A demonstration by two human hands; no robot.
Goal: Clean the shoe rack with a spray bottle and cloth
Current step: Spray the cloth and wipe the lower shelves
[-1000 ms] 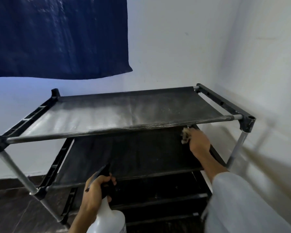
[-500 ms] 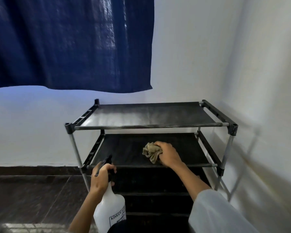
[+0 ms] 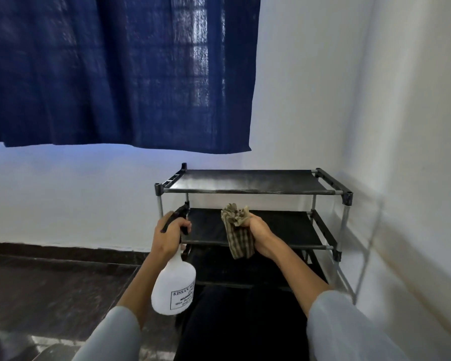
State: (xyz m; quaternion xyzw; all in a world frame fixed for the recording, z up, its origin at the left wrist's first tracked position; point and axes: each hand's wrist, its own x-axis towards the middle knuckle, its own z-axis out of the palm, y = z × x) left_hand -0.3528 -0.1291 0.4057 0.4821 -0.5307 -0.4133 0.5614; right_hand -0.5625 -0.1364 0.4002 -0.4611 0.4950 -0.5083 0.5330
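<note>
Far left, lower: dark brown polished stone floor (image 3: 50, 287), dark skirting strip along foot of white wall (image 3: 63, 199). Above: dark blue woven curtain (image 3: 115, 74), hem hanging clear of rack top, window bars faintly showing through weave.

Left of centre: left hand (image 3: 168, 235), pale grey sleeve at forearm, fingers curled round black trigger head of translucent white plastic spray bottle (image 3: 173, 287). Bottle hanging below fist, body tilted slightly, printed label facing camera, text only partly legible. Nozzle pointing up and away toward rack, overlapping front left post in view. Contact between nozzle and post: cannot tell.

Centre: right hand (image 3: 258, 227) clenched on crumpled beige checked cloth (image 3: 238, 234). Upper bunch sticking out above fist, lower end dangling in front of middle shelf's front rail. Cloth held clear of shelf surfaces as far as visible.

Centre to right: black fabric-tiered shoe rack with grey metal tube posts and black plastic corner joints (image 3: 248, 181), standing in room corner, right side near right-hand wall. Top tier showing pale dusty or streaked patch; middle tier dark. Lower tiers partly hidden behind forearms and dark clothing at bottom centre.
</note>
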